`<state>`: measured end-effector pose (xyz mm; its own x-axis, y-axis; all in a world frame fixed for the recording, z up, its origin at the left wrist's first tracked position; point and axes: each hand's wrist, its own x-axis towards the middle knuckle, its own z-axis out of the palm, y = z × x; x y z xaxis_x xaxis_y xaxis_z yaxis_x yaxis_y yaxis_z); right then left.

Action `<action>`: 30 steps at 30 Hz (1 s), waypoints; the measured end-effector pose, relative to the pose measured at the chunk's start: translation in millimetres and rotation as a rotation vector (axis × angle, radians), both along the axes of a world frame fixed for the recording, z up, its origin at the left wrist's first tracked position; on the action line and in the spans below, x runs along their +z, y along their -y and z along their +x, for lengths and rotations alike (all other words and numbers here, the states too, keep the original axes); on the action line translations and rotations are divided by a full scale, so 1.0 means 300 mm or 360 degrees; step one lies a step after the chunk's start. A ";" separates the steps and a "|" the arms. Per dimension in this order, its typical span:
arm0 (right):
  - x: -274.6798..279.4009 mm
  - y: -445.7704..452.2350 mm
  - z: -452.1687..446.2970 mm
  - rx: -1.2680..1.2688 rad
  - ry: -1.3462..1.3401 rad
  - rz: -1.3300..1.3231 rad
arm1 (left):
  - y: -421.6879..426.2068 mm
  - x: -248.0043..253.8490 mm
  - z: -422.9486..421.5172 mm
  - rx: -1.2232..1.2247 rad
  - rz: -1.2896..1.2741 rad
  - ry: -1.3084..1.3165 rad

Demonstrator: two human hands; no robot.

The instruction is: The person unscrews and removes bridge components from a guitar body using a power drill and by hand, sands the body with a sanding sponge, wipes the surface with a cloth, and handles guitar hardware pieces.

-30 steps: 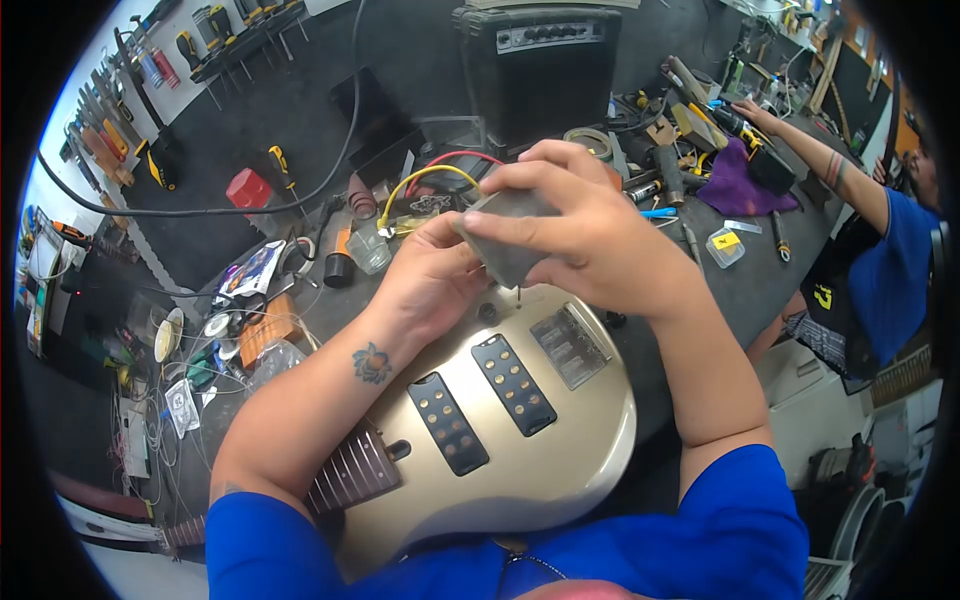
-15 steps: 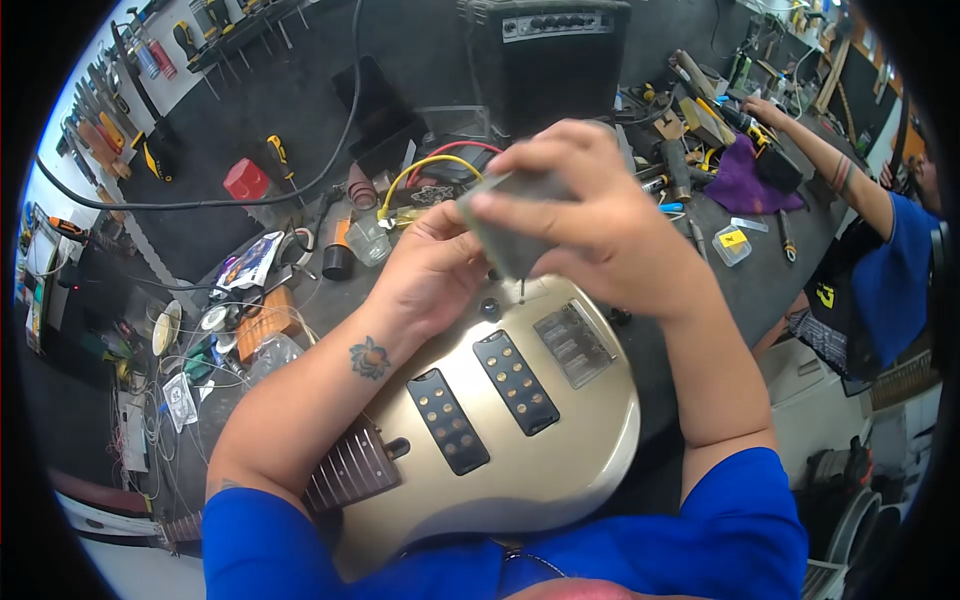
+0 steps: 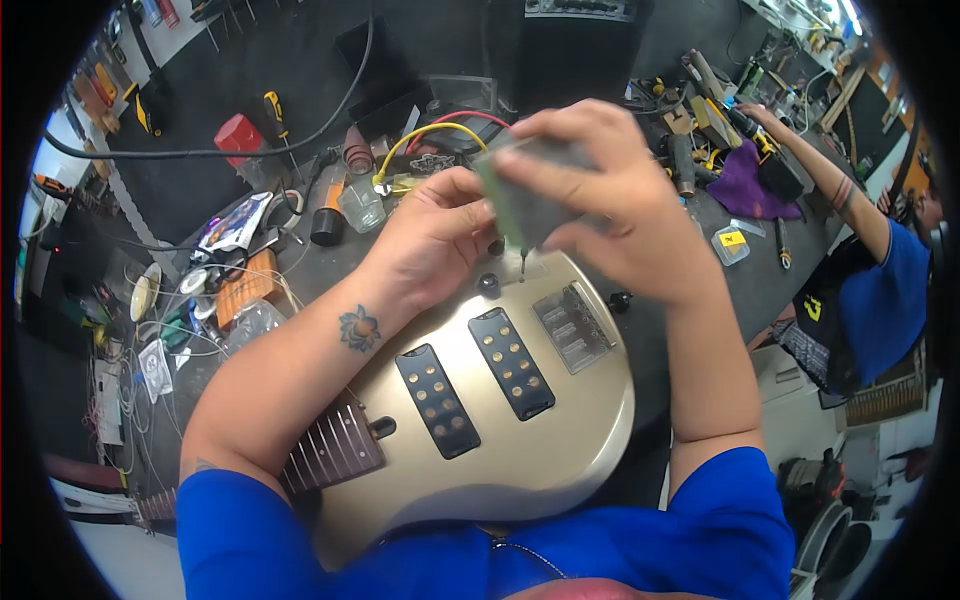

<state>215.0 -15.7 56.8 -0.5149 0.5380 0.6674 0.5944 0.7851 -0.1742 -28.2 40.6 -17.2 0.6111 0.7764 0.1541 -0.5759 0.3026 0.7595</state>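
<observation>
A cream-gold electric guitar body (image 3: 560,440) lies in front of me, with two black pickups (image 3: 511,363) and a metal bridge (image 3: 574,330). Above its upper edge my right hand (image 3: 610,195) grips a dark, flat block with a green edge (image 3: 510,205), blurred by motion. My left hand (image 3: 435,235) is closed in a pinch against the block's left edge; whatever lies between its fingertips is hidden. Just below the hands, a black knob (image 3: 488,286) sits on the guitar. The fretted neck (image 3: 335,450) runs off to the lower left, partly under my left arm.
Behind the hands stand a clear plastic cup (image 3: 361,205), a red cup (image 3: 240,135) and an amplifier (image 3: 578,60). Wires, a wooden block (image 3: 248,288) and bags clutter the left. At right lie tools and a purple cloth (image 3: 752,182), where another person's arm (image 3: 815,160) reaches in.
The block in my right hand has shifted slightly right and tilted, with more of its green edge showing. My left hand stays pinched beside it. The whole view has moved a little.
</observation>
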 end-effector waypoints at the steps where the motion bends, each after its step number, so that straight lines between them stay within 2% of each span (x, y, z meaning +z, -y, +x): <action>1: -0.004 0.013 -0.020 0.0095 0.0020 -0.0020 | -0.009 -0.004 0.001 0.0013 -0.0019 0.0029; 5: -0.020 -0.055 0.074 -0.0249 0.0066 0.0123 | -0.014 -0.004 -0.008 0.0011 -0.0001 -0.0015; 8: 0.001 0.008 -0.006 0.0132 0.0027 0.0032 | -0.008 -0.006 -0.002 -0.0014 -0.0022 0.0028; 12: -0.025 -0.061 0.050 -0.0144 0.0004 -0.0038 | -0.018 -0.014 0.001 -0.0015 0.0072 0.0047; 15: 0.004 -0.005 0.011 0.0106 -0.0067 -0.0033 | -0.018 -0.015 0.005 -0.0034 0.0075 0.0055; 16: -0.007 0.007 -0.016 0.0151 0.0011 -0.0086 | -0.012 -0.002 0.003 0.0021 -0.0007 -0.0068; 20: -0.049 -0.075 0.070 -0.0227 -0.0009 0.0001 | -0.052 -0.057 -0.012 -0.0093 0.0165 0.0025; 23: -0.012 -0.007 0.001 0.0132 -0.0002 -0.0045 | -0.016 -0.004 0.004 0.0032 0.0003 -0.0088; 24: -0.030 -0.007 -0.019 0.0148 0.0039 -0.0081 | 0.002 0.023 0.007 0.0066 -0.0060 -0.0128; 27: -0.041 -0.076 0.060 -0.0228 0.0038 -0.0016 | -0.034 -0.018 -0.007 -0.0046 0.0107 -0.0016; 30: -0.014 -0.011 0.014 -0.0037 0.0011 -0.0032 | -0.025 -0.020 0.001 0.0000 0.0035 0.0031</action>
<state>219.2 -12.3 52.6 -0.5065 0.5634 0.6527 0.6138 0.7672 -0.1860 -27.8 48.0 -23.2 0.6079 0.7726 0.1830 -0.5908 0.2862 0.7543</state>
